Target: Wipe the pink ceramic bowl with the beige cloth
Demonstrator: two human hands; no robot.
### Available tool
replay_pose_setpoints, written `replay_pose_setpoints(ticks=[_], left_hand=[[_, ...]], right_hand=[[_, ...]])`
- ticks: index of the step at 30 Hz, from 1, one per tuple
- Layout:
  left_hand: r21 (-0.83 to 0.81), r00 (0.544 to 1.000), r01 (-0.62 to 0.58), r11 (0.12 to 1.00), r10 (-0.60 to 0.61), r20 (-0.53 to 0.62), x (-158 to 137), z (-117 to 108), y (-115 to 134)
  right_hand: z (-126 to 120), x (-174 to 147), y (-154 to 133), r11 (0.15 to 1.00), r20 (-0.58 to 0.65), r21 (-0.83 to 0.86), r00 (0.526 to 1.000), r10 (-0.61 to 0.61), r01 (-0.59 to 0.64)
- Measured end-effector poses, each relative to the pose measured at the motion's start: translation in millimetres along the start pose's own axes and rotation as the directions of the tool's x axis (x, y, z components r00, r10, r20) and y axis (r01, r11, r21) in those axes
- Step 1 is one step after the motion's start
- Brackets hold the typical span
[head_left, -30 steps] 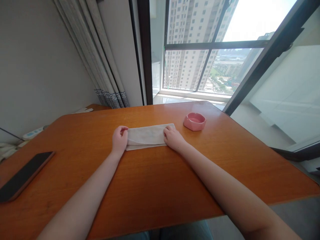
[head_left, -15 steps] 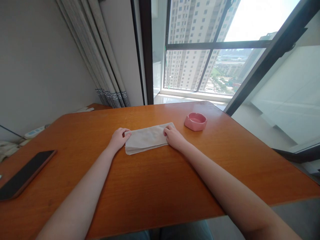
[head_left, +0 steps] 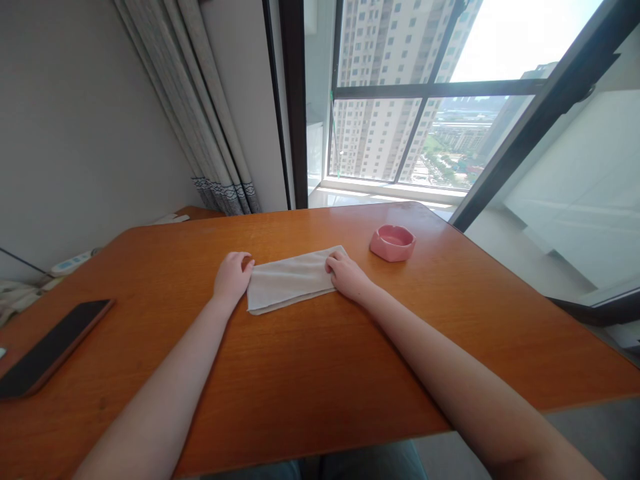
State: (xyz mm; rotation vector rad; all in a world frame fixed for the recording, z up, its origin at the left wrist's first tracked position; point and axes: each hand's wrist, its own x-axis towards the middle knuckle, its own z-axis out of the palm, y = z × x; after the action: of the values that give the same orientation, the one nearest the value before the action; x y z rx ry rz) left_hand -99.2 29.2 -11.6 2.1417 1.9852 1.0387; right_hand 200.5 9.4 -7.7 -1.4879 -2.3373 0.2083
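Observation:
A folded off-white cloth (head_left: 290, 280) lies as a long strip on the wooden table (head_left: 280, 387), slightly slanted, with its layered edge facing me. At its upper left corner is my left hand (head_left: 233, 277), thumb and fingers pinched together around the corner. My right hand (head_left: 347, 275) grips the cloth's right end, its fingers curled in over the fabric. Beyond that hand, to the right, stands a pink ashtray-like dish (head_left: 393, 243) with angular sides, apart from both cloth and hand.
A dark, flat rectangular object (head_left: 55, 347) with a brownish rim lies at the table's left. Past the left edge is a white power strip (head_left: 73, 263). A grey curtain (head_left: 200, 113) and a large window (head_left: 400, 133) are behind the table.
My left hand has shifted slightly left, with its thumb drawn back to the cloth's corner. The cloth's left end has moved a little left and its near edge looks flatter. The right hand is almost still.

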Motion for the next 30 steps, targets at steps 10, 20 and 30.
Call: replay_pose_setpoints(ticks=[10, 20, 30], left_hand=[[-0.146, 0.771, -0.447, 0.883, 0.463, 0.438, -31, 10, 68], [0.033, 0.794, -0.356, 0.934, 0.284, 0.538, -31, 24, 51], [0.273, 0.988, -0.058, 0.960, 0.015, 0.156, -19, 12, 32]], right_hand=[[-4, -1, -15, 0.994, -0.162, -0.101, 0.987, 0.012, -0.029], [14, 0, -20, 0.942, 0.139, -0.177, 0.940, 0.312, -0.287], [8, -3, -24, 0.860, 0.084, -0.212, 0.868, 0.490, -0.464]])
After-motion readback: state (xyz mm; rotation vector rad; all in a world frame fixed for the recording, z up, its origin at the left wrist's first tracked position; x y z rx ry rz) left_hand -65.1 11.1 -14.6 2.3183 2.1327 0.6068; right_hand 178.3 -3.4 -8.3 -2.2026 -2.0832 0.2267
